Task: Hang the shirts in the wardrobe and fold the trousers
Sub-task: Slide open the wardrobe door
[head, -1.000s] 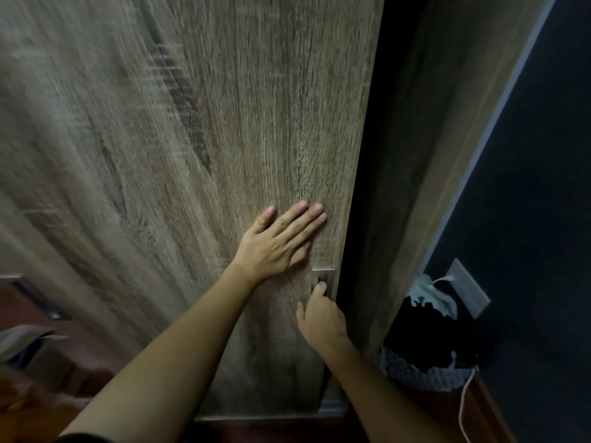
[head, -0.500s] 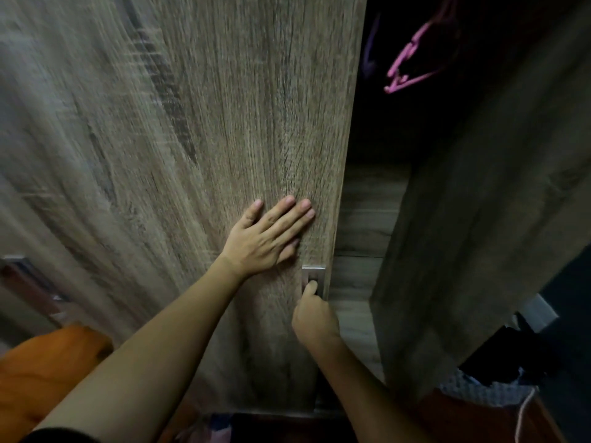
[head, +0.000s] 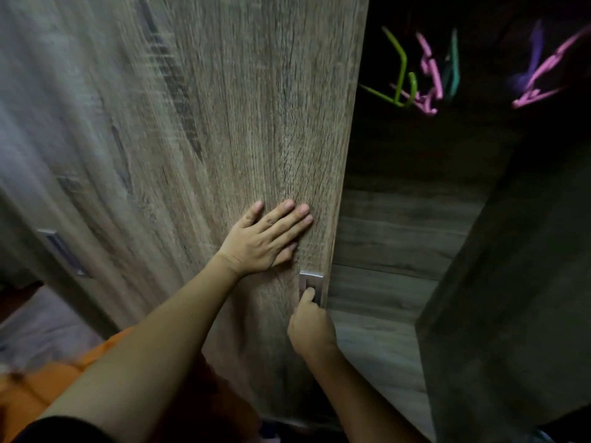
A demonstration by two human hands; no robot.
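Note:
A wood-grain sliding wardrobe door fills the middle of the view. My left hand presses flat on it with straight fingers, just left of its right edge. Below, my right hand has its fingers curled, with a fingertip hooked in the recessed metal handle at the door's edge. To the right the dark wardrobe interior is exposed. Several empty plastic hangers hang inside: a green one, pink ones and another pink one. No shirts or trousers are visible.
The wardrobe's right side panel stands close at the right. A second metal handle sits on the neighbouring door at the left. An orange cloth surface lies at the bottom left.
The door has slid left under both hands. The opening has widened, and several more hangers and the wardrobe's back wall have come into view.

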